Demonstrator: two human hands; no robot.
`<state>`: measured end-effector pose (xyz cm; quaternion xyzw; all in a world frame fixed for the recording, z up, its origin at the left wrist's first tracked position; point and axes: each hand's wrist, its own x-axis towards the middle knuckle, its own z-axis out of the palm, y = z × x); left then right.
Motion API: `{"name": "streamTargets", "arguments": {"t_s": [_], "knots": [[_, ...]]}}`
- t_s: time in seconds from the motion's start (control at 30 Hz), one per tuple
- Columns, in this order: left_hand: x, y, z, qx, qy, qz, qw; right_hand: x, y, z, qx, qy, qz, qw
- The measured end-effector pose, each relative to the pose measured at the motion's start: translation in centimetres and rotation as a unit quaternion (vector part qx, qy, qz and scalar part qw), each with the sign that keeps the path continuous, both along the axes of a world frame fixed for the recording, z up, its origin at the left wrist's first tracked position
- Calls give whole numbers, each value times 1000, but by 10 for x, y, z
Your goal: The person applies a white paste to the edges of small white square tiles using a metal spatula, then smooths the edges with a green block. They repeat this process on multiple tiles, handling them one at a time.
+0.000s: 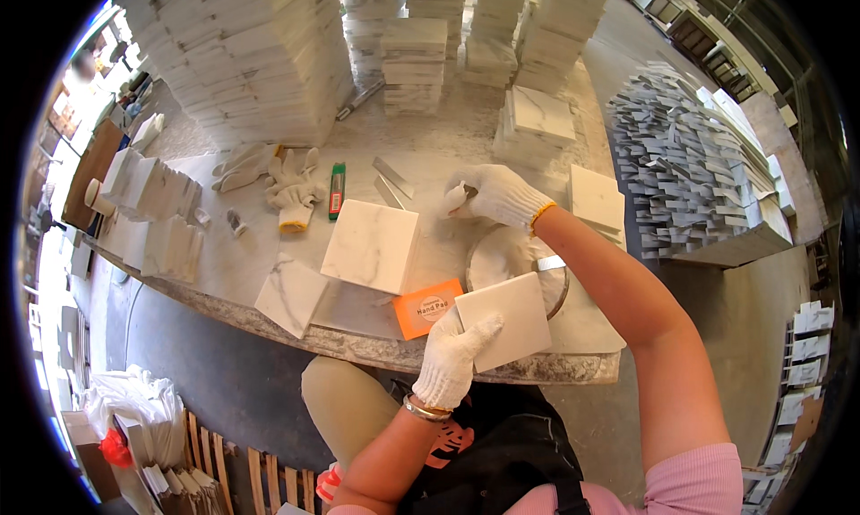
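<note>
1. At six o'clock on the dusty stone workbench point(269, 170), my left hand point(451, 358), in a white knit glove, grips a square white marble tile point(511, 318) by its lower left corner, fingers closed on it; the tile lies tilted across the bench's front edge.
2. At twelve o'clock from that tile, my right hand point(495, 195), also gloved, is closed around something small and pale; I cannot tell what it is.
3. Between my two hands sits a round grey disc point(503, 257), partly covered by the tile I hold.
4. At nine o'clock from the tile, just beside it, lies an orange sanding pad point(426, 308).
5. At ten o'clock stands a thick white marble block point(371, 244), and farther toward eight o'clock a loose marble tile point(291, 295) juts over the bench edge.
6. At eleven o'clock, well apart, a spare pair of white gloves point(291, 191) lies next to a green utility knife point(337, 191).
7. At twelve o'clock, tall stacks of marble tiles point(260, 49) fill the far side of the bench.
8. At two o'clock, a heap of small grey pieces point(667, 157) covers a board.
</note>
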<state>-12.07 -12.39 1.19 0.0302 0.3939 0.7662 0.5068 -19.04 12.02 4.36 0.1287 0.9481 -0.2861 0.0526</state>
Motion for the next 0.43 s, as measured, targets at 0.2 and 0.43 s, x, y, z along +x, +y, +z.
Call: {"name": "streamTargets", "arguments": {"t_s": [0.2, 0.43], "knots": [[2, 3, 4, -10, 14, 2, 1000, 34, 9, 15, -16, 100, -34, 994], [5, 2, 3, 6, -12, 6, 1000, 142, 19, 78, 167, -27, -80, 982]]}}
